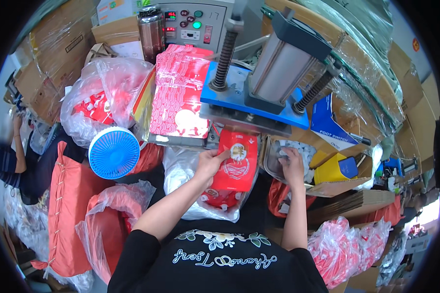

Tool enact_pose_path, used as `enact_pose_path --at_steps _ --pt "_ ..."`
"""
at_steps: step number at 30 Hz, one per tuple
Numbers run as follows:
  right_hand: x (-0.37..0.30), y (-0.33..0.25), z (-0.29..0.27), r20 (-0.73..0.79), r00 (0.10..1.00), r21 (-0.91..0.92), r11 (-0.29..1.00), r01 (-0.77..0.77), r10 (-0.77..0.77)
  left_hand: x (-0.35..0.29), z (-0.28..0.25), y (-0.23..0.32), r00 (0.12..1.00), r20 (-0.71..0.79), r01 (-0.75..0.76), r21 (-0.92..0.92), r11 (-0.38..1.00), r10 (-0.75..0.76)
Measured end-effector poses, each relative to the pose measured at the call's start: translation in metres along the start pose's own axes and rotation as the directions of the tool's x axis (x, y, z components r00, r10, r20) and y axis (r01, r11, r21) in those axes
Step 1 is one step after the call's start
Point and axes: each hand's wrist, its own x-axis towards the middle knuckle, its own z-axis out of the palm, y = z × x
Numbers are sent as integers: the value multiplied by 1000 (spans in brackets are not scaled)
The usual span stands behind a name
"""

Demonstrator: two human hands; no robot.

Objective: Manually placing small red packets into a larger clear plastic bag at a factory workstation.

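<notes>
Red glossy film, in the form of a flat pouch point(239, 170): pinched by its left edge in the closed grip of the left hand point(210, 165), one digit across the printed face, just in front of the press point(274, 63). To the right, at a tray point(271, 168) of small white pieces point(305, 150), the right hand point(293, 167), with fingers bent toward the contents; not possible to tell from this view a pinched piece from one merely touched. For good handling, keep the pouch flat and square to the press, with the pinch near the margin to avoid creasing the film; take one white piece at a time, with a light fingertip pinch, and keep both hands clear of the press plate point(249, 123). Below the held pouch, in a clear bag point(181, 195), more red pouches point(220, 199); beyond the left hand, a red-and-white printed stack point(181, 88); farther left, a blue fan point(114, 153). Hard to make out: the pouch's upper edge against the plate, with contact or clearance uncertain; the underside of the pouch and the digits behind it, hidden; the exact shape of the white pieces, too small; the co-worker point(5, 156) at far left, blurred and cut off by the dark rim.
</notes>
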Motion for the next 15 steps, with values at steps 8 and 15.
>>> enact_pose_path --at_steps 8,15 --pt "7 5 18 -116 984 139 983 -122 138 12 -48 59 773 195 -376 907 189 604" --pt "-1 8 7 8 968 529 820 -218 252 -2 -118 30 617 288 -415 910 -8 733"
